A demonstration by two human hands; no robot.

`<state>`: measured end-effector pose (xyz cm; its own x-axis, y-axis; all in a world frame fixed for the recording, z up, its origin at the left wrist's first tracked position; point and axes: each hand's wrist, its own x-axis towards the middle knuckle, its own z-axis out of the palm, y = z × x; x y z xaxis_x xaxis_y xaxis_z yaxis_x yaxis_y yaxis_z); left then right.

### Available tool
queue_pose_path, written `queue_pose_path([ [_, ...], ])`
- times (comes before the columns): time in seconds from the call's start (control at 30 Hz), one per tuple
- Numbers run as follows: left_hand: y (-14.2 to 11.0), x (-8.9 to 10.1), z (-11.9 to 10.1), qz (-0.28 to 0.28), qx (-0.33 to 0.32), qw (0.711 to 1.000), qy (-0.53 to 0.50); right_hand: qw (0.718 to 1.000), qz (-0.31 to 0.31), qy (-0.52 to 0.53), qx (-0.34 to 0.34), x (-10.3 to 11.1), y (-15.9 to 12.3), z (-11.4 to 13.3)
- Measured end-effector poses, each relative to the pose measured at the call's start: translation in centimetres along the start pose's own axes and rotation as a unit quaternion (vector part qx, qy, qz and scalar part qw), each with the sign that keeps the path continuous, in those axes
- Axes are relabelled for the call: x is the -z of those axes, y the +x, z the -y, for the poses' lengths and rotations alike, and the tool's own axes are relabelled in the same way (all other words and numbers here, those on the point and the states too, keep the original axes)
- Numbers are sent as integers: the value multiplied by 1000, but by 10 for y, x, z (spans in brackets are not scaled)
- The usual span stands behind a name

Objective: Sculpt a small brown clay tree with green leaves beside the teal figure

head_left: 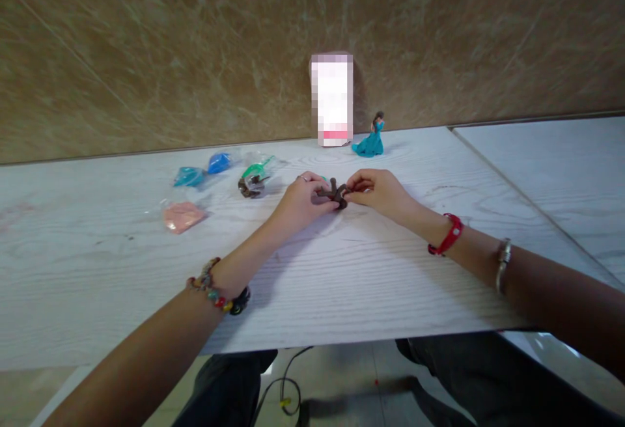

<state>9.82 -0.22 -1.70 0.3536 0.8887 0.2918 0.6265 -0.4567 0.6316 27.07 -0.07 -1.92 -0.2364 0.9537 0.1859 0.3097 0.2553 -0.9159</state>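
Note:
Between my two hands, just above the white tabletop, is a branching piece of dark brown modelling clay (336,194). My left hand (306,200) pinches its left side with thumb and fingers. From the right, my right hand (375,187) has its fingertips closed on the other end. A small bit of green shows behind my left fingers; what it is, I cannot tell. To the left of my left hand lies more brown clay (250,185) in clear wrap, touching a bag of green clay (254,170).
Farther left lie bags of blue clay (219,163), teal clay (189,176) and peach clay (182,216). A figurine in a teal dress (371,142) stands at the back. Beside it, a blurred-out phone-shaped object (333,98) leans on the brown wall (195,49). A cable (288,381) lies on the floor.

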Motion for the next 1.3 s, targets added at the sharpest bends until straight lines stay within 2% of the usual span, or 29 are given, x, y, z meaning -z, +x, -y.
queue_pose_path([
  [0.2, 1, -1, 1, -2, -3, 1000, 5, 1000, -18, 18, 19, -3, -2, -2],
  [0.67, 2, -2, 2, -11, -14, 1000, 5, 1000, -30, 4, 1, -4, -3, -2],
  [1.3, 1, -1, 3, -8, -4, 1000, -2, 1000, -14, -13, 4, -3, -3, -3],
])
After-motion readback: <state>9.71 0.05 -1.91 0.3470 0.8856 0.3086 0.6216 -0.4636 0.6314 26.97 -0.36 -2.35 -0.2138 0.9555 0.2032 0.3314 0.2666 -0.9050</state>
